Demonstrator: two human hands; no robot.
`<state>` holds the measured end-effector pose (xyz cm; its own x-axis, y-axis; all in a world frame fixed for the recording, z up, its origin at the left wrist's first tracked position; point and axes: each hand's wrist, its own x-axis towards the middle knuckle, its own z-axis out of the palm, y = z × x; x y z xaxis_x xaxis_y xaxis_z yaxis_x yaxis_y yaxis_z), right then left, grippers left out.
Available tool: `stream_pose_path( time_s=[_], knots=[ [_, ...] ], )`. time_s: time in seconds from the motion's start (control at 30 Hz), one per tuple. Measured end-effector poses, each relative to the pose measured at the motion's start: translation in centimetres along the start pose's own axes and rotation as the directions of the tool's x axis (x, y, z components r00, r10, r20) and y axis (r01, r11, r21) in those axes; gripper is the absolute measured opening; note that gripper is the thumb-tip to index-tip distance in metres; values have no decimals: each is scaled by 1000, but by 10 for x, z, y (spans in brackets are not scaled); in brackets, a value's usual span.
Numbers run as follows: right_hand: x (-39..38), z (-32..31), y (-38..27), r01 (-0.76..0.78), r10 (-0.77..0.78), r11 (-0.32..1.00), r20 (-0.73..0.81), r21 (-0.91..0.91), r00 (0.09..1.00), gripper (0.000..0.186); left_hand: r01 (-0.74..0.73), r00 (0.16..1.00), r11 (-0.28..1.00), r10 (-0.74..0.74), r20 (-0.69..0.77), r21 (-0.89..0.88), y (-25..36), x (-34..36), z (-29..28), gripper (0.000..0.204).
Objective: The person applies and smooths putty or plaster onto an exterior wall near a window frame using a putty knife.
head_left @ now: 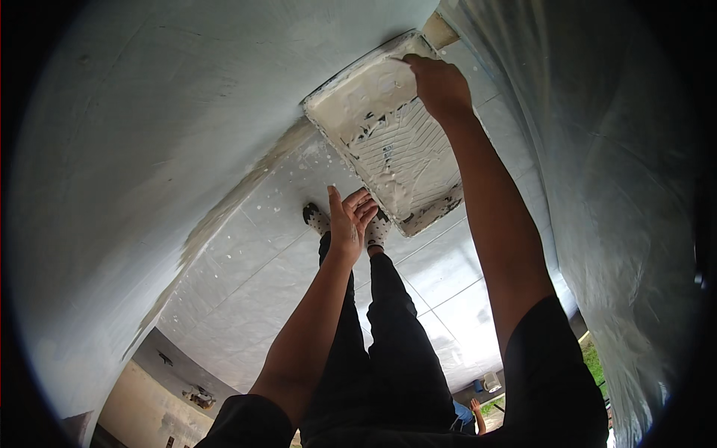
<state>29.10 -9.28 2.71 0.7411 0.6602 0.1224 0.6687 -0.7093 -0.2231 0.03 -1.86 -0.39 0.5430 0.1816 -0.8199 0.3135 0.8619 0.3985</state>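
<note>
A large paint tray point(407, 160), coated in off-white paint with a ribbed slope, lies ahead of me beside the wall. My right hand point(442, 86) reaches over its far end, fingers closed at the pool of paint. A thin pale edge shows by the fingertips, too small to name. Close to the tray's near left edge is my left hand point(351, 220), thumb raised and fingers loosely bent and apart, with nothing in it. Whether its fingertips touch the tray I cannot tell.
A pale wall point(164, 134) rises on the left; clear plastic sheeting point(597, 187) hangs on the right. Paint spots dot the grey covered floor point(246, 246). My spotted shoes stand near the tray. Behind me are another person's hand point(476, 407) and a white bucket point(491, 382).
</note>
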Motion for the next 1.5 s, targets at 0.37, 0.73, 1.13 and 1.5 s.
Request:
stream_pose_path(
  time_s=[0.37,0.73,1.13,1.5],
  knots=[
    [-50,-9,-39,158,-210,966,262,205,942,32,22,1000,999,-23,8,24,10,-3,1,107],
    [-25,36,-52,522,-569,819,227,238,790,38,-17,999,999,18,-27,28,12,5,-6,103],
    [-38,37,-48,687,-729,674,92,272,679,27,-40,999,999,40,-34,14,15,9,-8,102],
    [-55,40,-48,629,-654,756,222,180,723,27,3,1000,998,-4,-17,-57,4,13,-1,104]
  ],
)
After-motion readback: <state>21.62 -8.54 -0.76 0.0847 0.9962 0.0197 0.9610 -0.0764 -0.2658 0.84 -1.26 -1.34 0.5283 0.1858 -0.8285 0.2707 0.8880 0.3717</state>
